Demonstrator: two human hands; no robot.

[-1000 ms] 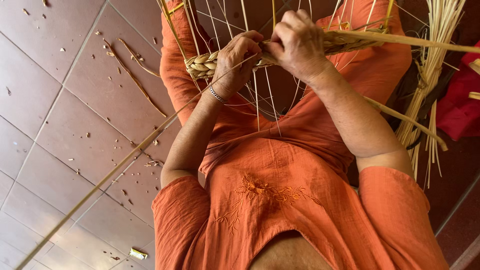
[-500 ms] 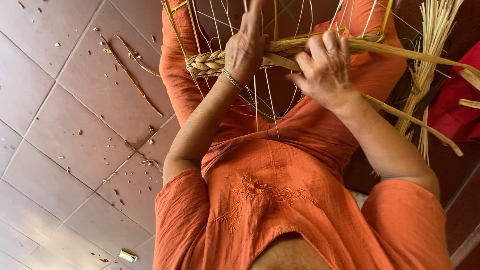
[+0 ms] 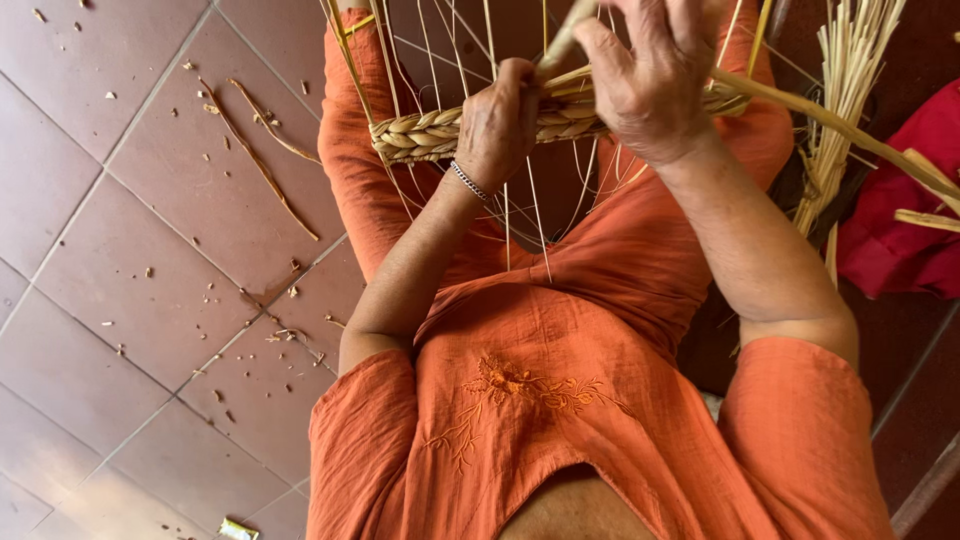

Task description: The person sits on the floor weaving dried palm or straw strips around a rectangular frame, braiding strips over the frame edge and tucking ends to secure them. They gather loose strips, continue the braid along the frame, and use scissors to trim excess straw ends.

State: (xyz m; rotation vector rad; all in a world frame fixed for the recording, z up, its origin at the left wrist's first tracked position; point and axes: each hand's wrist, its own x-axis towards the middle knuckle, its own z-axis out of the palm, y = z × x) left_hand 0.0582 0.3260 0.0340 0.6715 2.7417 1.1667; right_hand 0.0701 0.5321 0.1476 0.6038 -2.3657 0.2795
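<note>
Both hands grip it: left hand (image 3: pixel 505 120); right hand (image 3: pixel 655 80); braided straw band (image 3: pixel 425 135).

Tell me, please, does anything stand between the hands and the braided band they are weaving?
Nothing visible does. The left hand grips the braided band directly, and the right hand rests on it while pinching a loose straw. The thin upright stakes pass beside the fingers.

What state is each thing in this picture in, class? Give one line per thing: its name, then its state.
Left hand: closed around the plaited band.
Right hand: gripping a straw strand, pulling it across.
Plaited band: partly woven, held level above the lap.
Thin upright strands: loose, unwoven above the band.
Straw bundle: unused, standing beside the red cloth.
Bracelet: on the left wrist.
Floor tiles: littered with straw scraps.
</note>
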